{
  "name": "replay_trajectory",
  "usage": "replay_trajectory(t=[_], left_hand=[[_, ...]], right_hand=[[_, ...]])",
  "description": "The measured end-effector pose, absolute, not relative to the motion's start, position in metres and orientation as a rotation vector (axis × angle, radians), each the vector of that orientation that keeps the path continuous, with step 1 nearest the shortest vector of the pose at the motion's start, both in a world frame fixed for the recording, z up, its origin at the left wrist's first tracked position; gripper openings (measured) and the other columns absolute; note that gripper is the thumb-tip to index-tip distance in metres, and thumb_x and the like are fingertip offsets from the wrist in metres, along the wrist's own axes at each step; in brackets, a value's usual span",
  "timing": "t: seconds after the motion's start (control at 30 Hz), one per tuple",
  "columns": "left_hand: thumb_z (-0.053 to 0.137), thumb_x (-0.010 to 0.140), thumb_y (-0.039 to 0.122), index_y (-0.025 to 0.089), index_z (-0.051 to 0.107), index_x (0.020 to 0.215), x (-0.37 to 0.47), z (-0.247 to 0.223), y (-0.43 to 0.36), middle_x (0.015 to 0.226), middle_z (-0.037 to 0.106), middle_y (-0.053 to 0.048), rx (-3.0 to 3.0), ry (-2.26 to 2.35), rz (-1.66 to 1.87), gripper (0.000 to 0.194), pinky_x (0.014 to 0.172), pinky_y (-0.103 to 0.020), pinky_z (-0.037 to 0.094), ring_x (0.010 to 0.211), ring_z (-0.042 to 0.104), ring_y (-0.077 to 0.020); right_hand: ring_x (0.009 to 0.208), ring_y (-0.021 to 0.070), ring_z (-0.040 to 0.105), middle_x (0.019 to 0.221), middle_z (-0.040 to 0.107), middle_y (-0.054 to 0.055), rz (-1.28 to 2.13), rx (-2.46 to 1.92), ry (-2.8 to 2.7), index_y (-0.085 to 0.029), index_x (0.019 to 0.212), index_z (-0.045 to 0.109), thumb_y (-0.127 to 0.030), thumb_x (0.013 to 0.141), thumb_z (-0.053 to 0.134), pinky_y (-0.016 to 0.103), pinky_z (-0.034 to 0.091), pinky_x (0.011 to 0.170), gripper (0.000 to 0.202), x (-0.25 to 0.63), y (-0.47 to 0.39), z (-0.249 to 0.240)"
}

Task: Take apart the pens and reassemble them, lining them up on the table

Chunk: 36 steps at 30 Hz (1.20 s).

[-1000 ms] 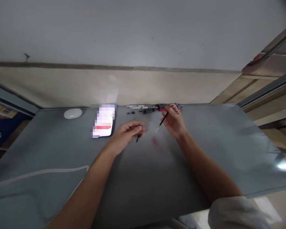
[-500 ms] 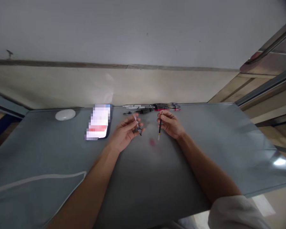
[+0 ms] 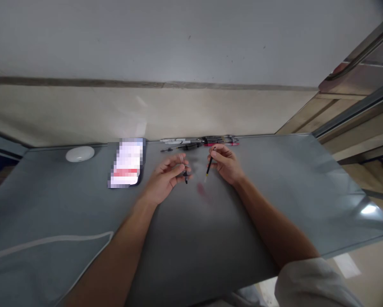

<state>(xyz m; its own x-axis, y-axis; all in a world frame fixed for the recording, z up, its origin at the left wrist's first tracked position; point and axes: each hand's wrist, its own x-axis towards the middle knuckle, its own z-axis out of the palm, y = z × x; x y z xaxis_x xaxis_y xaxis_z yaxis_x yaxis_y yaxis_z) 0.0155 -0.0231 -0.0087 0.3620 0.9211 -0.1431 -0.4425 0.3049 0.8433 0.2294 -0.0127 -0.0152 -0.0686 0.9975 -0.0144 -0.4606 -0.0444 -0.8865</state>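
Observation:
Between the thumb and fingers of my left hand (image 3: 167, 177) is a clear pen barrel (image 3: 185, 174) with a dark tip pointing down. My right hand (image 3: 226, 164) pinches a pen refill (image 3: 209, 164) by its upper end. The refill is black with a yellow band and a pale lower end, and it tilts down to the left. A gap separates the two pieces. Behind both hands, along the wall, lie several pens: white and dark ones (image 3: 178, 141) on the left, dark ones and a red one (image 3: 221, 140) on the right.
A phone (image 3: 127, 164) with a lit, blurred screen lies left of my hands. Farther left is a white rounded case (image 3: 80, 154). A white cable (image 3: 50, 241) runs over the grey table (image 3: 191, 256) beside my left forearm. The wall (image 3: 191, 108) closes off the back.
The lower end of the refill has swung left toward the left hand. The barrel has turned slightly in my left fingers. The whole view has shifted a little.

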Motion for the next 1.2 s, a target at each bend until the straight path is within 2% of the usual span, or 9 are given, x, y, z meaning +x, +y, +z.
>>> replay_trajectory(t=[0.13,0.4,0.63,1.2], left_hand=[[0.075,0.074,0.016,0.020,0.068,0.102,0.0161,-0.0079,-0.0234,0.091,0.066,-0.002,0.794,0.726,1.010,0.030,0.074,-0.037,0.060,0.079,0.065,-0.0157],[0.075,0.074,0.014,0.019,0.068,0.101,0.0176,-0.0052,-0.0238,0.094,0.068,-0.002,0.726,0.752,1.039,0.028,0.078,-0.041,0.059,0.078,0.066,-0.0154],[0.071,0.077,0.011,0.020,0.068,0.104,0.0149,-0.0087,-0.0203,0.091,0.070,-0.002,0.628,0.771,1.088,0.028,0.080,-0.040,0.060,0.081,0.068,-0.0158],[0.070,0.077,0.011,0.019,0.066,0.102,0.0140,-0.0082,-0.0183,0.087,0.070,-0.002,0.605,0.773,1.074,0.027,0.081,-0.040,0.060,0.081,0.068,-0.0158]], right_hand=[[0.065,0.0087,0.057,0.077,0.057,-0.005,1.431,-0.857,-0.879,-0.026,0.078,0.065,-0.030,0.066,0.078,0.026,0.058,0.059,0.018,0.2287,-0.0137,-0.0143],[0.067,0.0096,0.060,0.087,0.064,-0.004,1.393,-0.917,-0.875,-0.026,0.078,0.066,-0.030,0.064,0.080,0.026,0.057,0.058,0.020,0.2273,-0.0135,-0.0166],[0.066,0.0092,0.062,0.094,0.065,-0.003,1.398,-0.944,-0.876,-0.026,0.079,0.068,-0.031,0.064,0.080,0.025,0.056,0.054,0.020,0.2275,-0.0135,-0.0171],[0.067,0.0098,0.063,0.091,0.067,-0.003,1.385,-0.936,-0.881,-0.026,0.080,0.068,-0.032,0.063,0.080,0.028,0.058,0.060,0.021,0.2264,-0.0138,-0.0197]])
